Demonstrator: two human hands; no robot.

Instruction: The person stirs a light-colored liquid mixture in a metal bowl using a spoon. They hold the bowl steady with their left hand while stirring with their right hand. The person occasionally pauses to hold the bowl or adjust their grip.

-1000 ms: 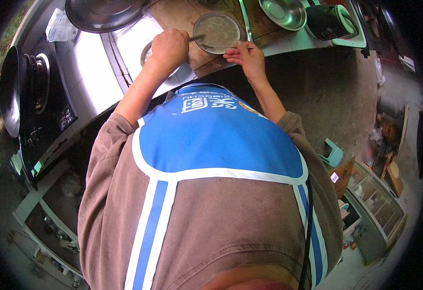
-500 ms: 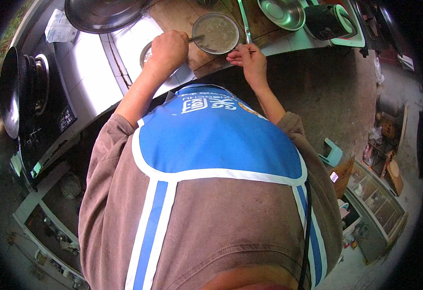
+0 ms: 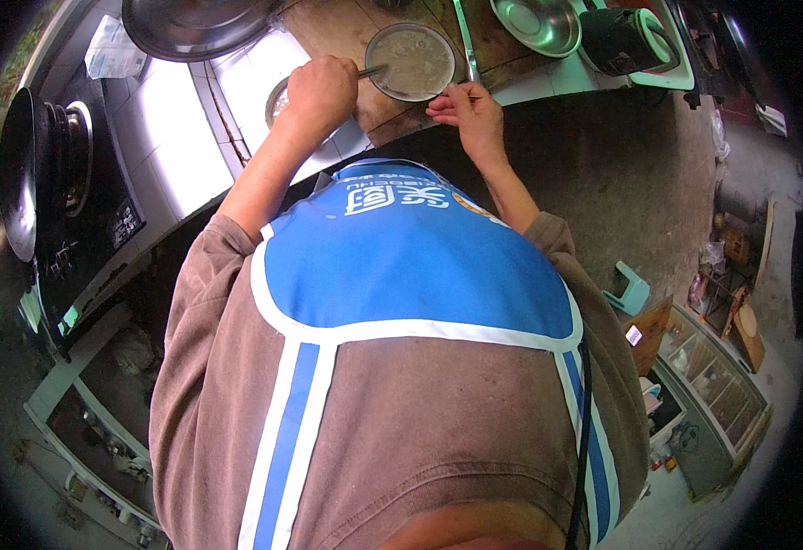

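Observation:
A round bowl [image 3: 410, 46] of cloudy, greyish liquid stands on a brown wooden board. My left hand [image 3: 323, 92] is closed around a thin dark utensil [image 3: 371, 71], whose end reaches over the bowl's left rim; its kind does not show. Close by the bowl's lower right rim, my right hand [image 3: 471, 110] has thumb and forefinger pinched together, other fingers loosely bent. What that pinch holds, if anything, is too small to make out. Partly behind my left hand sits a shiny round dish [image 3: 277, 99].
A long metal tool [image 3: 466, 41] lies right of the bowl. Beyond it are a steel basin [image 3: 537, 26] and a dark pot-like container [image 3: 617, 42]. A large dark pan [image 3: 195, 27] stands at the far left, and a black wok [image 3: 18, 174] leans near the stove.
My right hand has shifted slightly, still beside the bowl's rim. The left hand and its utensil stay almost where they were.

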